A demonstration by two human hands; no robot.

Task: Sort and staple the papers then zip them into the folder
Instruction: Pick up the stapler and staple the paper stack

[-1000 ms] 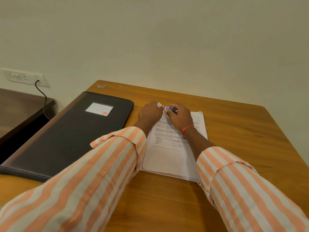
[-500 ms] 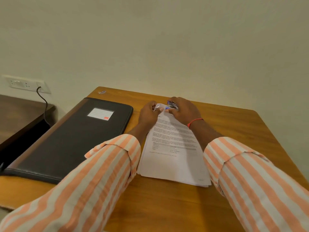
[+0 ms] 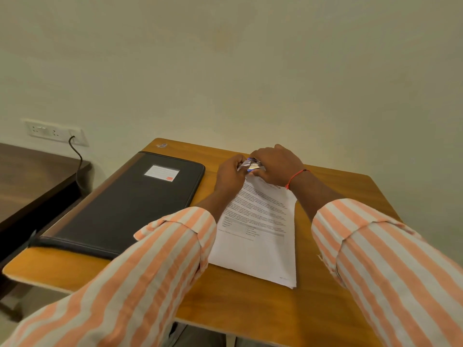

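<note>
So here's what we can see. The papers (image 3: 260, 246) lie in a stack on the wooden table (image 3: 355, 191), a bit right of centre and turned slightly. Their near edge stops short of the table's front edge, with a band of wood showing between.

The right hand (image 3: 275, 164) is curled over a small stapler (image 3: 254, 167) at the stack's far left corner. The left hand (image 3: 231, 171) pinches that same corner, which is lifted off the table. Both hands are grasping something, and they sit close to the table's far edge, near the wall.

The black zip folder (image 3: 130, 204) lies flat and closed on the left side. Its long left edge runs right along the table's left edge, and its near end sits back from the front corner. Only a narrow strip of wood separates folder and papers, and the left forearm crosses it.

The widest stretch of bare wood runs from the right of the stack out to the right edge. Off the left edge stands a darker side table (image 3: 37, 176), with a cable (image 3: 78, 159) dropping from a wall socket (image 3: 53, 130).
</note>
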